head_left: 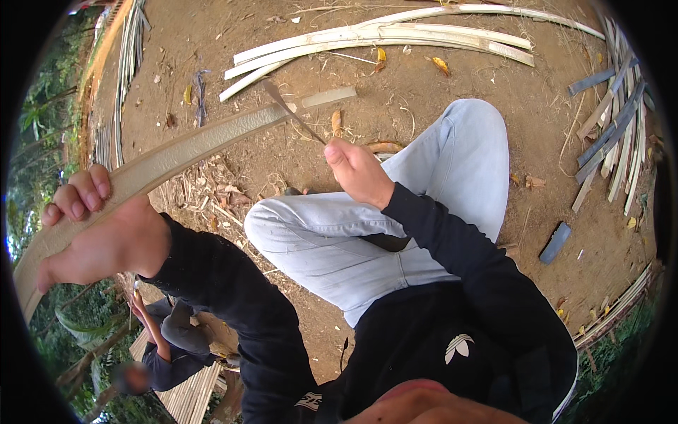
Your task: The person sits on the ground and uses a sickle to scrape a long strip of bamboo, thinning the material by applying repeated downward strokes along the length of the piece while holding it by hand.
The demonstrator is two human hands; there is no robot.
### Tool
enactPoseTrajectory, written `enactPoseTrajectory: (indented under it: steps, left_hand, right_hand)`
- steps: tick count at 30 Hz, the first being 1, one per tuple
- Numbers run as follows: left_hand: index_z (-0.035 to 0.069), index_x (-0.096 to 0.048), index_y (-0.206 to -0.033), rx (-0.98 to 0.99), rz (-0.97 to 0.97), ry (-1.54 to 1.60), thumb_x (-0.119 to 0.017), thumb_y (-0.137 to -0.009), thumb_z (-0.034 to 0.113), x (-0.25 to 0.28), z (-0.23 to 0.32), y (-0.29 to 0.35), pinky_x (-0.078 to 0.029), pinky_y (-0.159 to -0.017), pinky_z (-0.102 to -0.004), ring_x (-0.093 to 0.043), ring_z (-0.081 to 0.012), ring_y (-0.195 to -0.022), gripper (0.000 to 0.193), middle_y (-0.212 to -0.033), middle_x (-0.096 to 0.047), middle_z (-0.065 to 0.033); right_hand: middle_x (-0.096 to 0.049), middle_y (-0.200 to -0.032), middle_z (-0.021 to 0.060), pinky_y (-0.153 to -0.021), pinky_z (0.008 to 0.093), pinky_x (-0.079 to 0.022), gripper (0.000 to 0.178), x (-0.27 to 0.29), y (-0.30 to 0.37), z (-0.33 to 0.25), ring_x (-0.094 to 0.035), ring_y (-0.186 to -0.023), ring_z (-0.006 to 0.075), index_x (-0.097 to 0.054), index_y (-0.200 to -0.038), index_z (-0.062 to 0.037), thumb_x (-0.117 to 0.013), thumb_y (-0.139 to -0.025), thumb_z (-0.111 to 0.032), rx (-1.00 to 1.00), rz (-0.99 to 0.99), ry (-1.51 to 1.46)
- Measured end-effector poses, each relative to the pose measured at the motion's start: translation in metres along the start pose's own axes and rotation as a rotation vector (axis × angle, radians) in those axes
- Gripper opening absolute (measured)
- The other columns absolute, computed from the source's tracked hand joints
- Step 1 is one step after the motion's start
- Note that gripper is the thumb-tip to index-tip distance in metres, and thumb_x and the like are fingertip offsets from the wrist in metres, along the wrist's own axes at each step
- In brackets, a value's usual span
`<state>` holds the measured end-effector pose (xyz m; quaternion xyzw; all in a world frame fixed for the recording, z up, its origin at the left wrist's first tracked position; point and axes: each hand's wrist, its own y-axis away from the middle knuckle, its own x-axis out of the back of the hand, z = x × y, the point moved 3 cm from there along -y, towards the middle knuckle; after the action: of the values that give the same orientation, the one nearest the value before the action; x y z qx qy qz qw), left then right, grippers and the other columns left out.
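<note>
My left hand is wrapped round a long split bamboo strip, its pale inner face showing. The strip slants from the lower left up toward the middle. In my right hand is a thin knife, its handle mostly hidden in my closed fingers. The dark blade crosses the strip near its far end and appears to touch it. Beyond the blade a short length of the strip shows.
Pale bamboo strips lie on the dirt ahead, with more strips piled at right. Shavings litter the ground by my knee. A blue-grey flat block lies at right. Another person sits at lower left beside bamboo slats.
</note>
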<state>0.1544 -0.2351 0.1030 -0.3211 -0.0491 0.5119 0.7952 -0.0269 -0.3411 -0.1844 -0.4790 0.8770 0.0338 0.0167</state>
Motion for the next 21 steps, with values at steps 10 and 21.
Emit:
enactPoseTrajectory:
  steps: [10,21]
  left_hand:
    - [0.013,-0.040,-0.074,-0.045,0.142,-0.110,-0.017,-0.073,0.091,-0.011,-0.007,-0.001,-0.030,-0.046,-0.0272,-0.032,-0.0139,-0.049,0.081,-0.058,-0.034,-0.0010]
    - [0.013,-0.041,-0.075,-0.040,0.101,-0.094,-0.012,-0.076,0.088,-0.010,-0.009,-0.005,-0.030,-0.047,-0.0269,-0.033,-0.0134,-0.050,0.080,-0.059,-0.035,-0.0009]
  right_hand:
    - [-0.044,-0.057,0.0118,-0.052,0.0357,-0.038,0.047,0.006,0.005,-0.013,-0.048,-0.052,0.0282,-0.050,-0.081,-0.0030,-0.040,-0.099,-0.046,0.043,-0.033,0.030]
    - [-0.045,-0.056,0.0114,-0.050,0.0372,-0.037,0.047,0.002,0.025,-0.047,-0.050,-0.050,0.0274,-0.049,-0.081,-0.0028,-0.040,-0.100,-0.045,0.164,-0.087,-0.062]
